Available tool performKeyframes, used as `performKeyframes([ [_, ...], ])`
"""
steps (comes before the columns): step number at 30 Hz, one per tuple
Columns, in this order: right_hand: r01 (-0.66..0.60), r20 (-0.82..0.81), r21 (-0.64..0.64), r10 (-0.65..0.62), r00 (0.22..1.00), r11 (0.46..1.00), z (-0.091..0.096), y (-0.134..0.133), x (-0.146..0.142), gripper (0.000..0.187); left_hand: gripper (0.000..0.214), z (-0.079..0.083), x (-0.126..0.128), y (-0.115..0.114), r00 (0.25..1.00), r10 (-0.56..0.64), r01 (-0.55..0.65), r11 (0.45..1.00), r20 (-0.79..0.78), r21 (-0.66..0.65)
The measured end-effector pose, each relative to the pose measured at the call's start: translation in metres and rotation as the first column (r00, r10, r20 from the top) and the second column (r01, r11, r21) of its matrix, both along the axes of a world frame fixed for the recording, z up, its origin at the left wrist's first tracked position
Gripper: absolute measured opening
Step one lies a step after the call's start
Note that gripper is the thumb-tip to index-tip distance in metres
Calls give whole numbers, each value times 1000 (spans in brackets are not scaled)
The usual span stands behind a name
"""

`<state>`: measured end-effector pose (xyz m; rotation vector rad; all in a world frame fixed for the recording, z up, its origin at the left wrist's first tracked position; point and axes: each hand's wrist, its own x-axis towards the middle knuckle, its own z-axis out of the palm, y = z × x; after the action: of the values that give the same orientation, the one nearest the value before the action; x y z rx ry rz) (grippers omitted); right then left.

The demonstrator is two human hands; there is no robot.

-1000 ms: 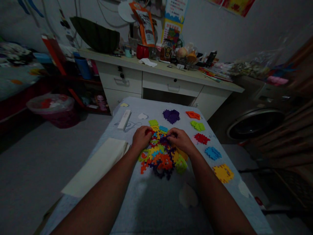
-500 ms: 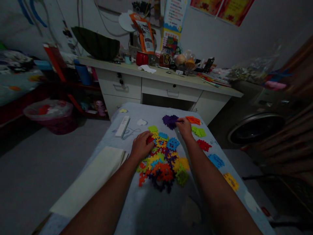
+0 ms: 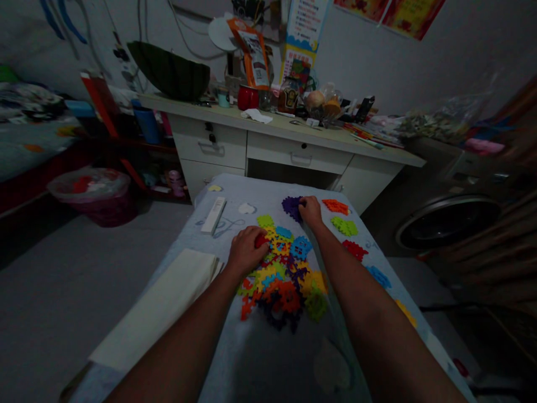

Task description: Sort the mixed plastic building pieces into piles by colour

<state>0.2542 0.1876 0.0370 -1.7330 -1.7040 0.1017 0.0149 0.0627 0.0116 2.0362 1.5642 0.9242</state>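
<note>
My left hand [image 3: 246,249] rests at the left edge of a mixed pile of interlocking plastic building pieces [image 3: 279,274], its fingers curled round a red piece [image 3: 260,240]. The pile holds yellow, blue, green, orange and purple pieces with toothed edges. Farther back, my right hand [image 3: 311,211] has its fingers closed at the right side of a group of purple pieces [image 3: 291,207]; the fingertips are partly hidden. To its right runs a row of sorted pieces: orange [image 3: 335,206], light green [image 3: 344,226], red [image 3: 354,250], blue [image 3: 379,276] and yellow [image 3: 405,313], partly behind my right forearm.
A long white box [image 3: 213,215] and a folded cream cloth [image 3: 157,308] lie on the left of the cloth-covered table [image 3: 201,246]. Behind stands a cluttered desk [image 3: 268,126]. A lined waste basket [image 3: 94,196] is at left, a washing machine [image 3: 444,184] at right.
My right hand has moved slightly left, closer over the purple pieces. My left hand stays at the red piece. The whole view has shifted a little.
</note>
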Motion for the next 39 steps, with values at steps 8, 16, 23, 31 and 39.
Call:
performKeyframes([
  [8,-260,109,-196,284,953,946,2,-42,-8,20,9,-5,0,2,999,16,-16,1000,38,11],
  [16,-407,83,-384,469,879,829,-4,-67,-20,19,12,-8,-2,5,994,14,-16,1000,110,22],
  [23,-352,105,-403,425,899,845,2,-69,-27,23,41,-12,-2,6,997,-68,66,995,36,69],
  [31,-399,-15,-429,436,900,810,5,-72,-34,39,28,-9,-2,4,992,-126,127,990,-22,63],
  [39,-365,-194,-275,320,927,890,12,-78,-34,30,29,-6,-1,3,995,-88,90,995,-46,34],
])
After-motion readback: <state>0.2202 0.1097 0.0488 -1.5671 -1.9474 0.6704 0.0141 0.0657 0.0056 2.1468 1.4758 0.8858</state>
